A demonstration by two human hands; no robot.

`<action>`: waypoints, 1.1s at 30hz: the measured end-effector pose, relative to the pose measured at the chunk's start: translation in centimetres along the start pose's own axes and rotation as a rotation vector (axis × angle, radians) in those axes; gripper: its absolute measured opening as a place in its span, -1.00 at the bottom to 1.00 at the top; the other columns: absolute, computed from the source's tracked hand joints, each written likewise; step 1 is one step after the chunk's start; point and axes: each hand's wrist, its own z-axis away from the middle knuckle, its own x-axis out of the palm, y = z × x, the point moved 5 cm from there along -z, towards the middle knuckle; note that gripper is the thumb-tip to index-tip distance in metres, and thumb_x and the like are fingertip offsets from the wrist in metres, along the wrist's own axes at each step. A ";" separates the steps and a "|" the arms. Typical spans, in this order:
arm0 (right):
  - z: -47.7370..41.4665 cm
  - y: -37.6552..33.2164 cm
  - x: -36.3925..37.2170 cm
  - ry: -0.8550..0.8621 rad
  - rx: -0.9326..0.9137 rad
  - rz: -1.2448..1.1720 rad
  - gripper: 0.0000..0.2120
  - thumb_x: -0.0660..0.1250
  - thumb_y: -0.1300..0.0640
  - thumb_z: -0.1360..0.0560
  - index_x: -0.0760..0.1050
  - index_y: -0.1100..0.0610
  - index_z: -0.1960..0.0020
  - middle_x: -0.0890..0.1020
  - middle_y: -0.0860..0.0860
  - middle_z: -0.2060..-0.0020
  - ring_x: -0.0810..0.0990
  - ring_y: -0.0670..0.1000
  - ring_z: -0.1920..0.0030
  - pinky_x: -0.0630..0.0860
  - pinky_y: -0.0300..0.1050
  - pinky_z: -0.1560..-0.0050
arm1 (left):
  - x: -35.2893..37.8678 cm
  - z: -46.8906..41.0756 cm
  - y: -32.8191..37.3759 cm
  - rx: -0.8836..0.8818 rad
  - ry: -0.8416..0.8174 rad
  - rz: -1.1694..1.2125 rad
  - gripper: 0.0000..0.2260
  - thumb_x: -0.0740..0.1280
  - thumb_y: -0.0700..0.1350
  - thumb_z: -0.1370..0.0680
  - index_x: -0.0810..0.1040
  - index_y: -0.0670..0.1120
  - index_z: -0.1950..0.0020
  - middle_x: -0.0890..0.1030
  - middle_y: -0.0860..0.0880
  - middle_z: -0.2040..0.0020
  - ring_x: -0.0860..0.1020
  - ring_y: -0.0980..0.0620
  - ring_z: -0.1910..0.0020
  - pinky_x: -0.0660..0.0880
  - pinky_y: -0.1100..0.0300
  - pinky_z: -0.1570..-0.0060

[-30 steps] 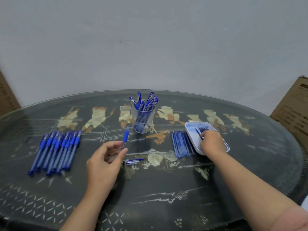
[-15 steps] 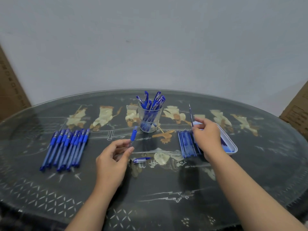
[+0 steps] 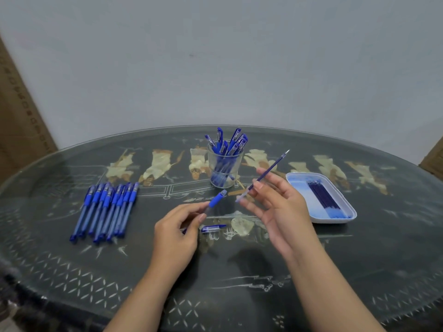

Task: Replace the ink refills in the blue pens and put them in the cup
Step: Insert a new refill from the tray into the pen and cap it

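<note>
Pens (image 3: 105, 209) lie in a row near the left edge of the table (image 3: 239, 295); the cup (image 3: 225, 168) stands by its far edge. The left hand (image 3: 175, 238) grips a pen barrel (image 3: 216, 200), the right hand (image 3: 282, 212) pinches a refill (image 3: 271, 168), both above the middle, tips apart. A tray (image 3: 335, 220) sits near the right edge.

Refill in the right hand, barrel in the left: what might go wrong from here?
1. The refill is pinched by the right hand in mid-air; it may miss the mouth of the pen barrel in the left hand.
2. The loose cap lies on the table beside that hand; a nudge could roll it away.
</note>
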 end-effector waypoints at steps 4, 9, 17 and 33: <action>-0.2 0.3 -0.2 0.008 0.006 -0.095 -0.76 0.29 0.41 -0.54 0.53 0.25 -0.19 0.60 0.12 0.20 0.61 0.06 0.14 0.65 0.04 0.12 | 0.2 0.0 0.2 0.058 -0.042 -0.046 -0.66 0.44 -0.38 -0.45 0.68 0.06 -0.02 0.66 0.22 0.03 0.63 0.21 0.04 0.48 0.43 0.03; -0.3 0.6 -0.2 -0.002 0.019 -0.138 -0.75 0.28 0.42 -0.54 0.51 0.25 -0.19 0.60 0.14 0.23 0.62 0.08 0.15 0.66 0.09 0.10 | 0.5 0.1 0.2 0.091 -0.083 -0.067 -0.69 0.44 -0.39 -0.45 0.71 -0.01 -0.03 0.67 0.20 0.05 0.63 0.21 0.02 0.46 0.42 0.00; -0.6 0.9 -0.9 0.011 0.019 -0.110 -0.76 0.27 0.42 -0.55 0.52 0.22 -0.17 0.57 0.16 0.18 0.61 0.06 0.15 0.65 0.09 0.10 | 0.6 0.0 0.2 0.111 -0.088 -0.088 -0.69 0.44 -0.39 -0.44 0.71 -0.02 -0.03 0.68 0.19 0.07 0.63 0.21 0.03 0.48 0.41 0.00; 0.0 2.5 -0.1 -0.063 -0.089 0.296 -0.82 0.35 0.39 -0.52 0.62 0.18 -0.03 0.69 0.08 0.14 0.70 0.09 0.03 0.63 -0.07 0.01 | 0.5 0.1 0.4 0.088 -0.083 -0.079 -0.69 0.45 -0.38 -0.45 0.71 -0.02 -0.05 0.68 0.16 0.07 0.63 0.20 0.04 0.48 0.42 0.03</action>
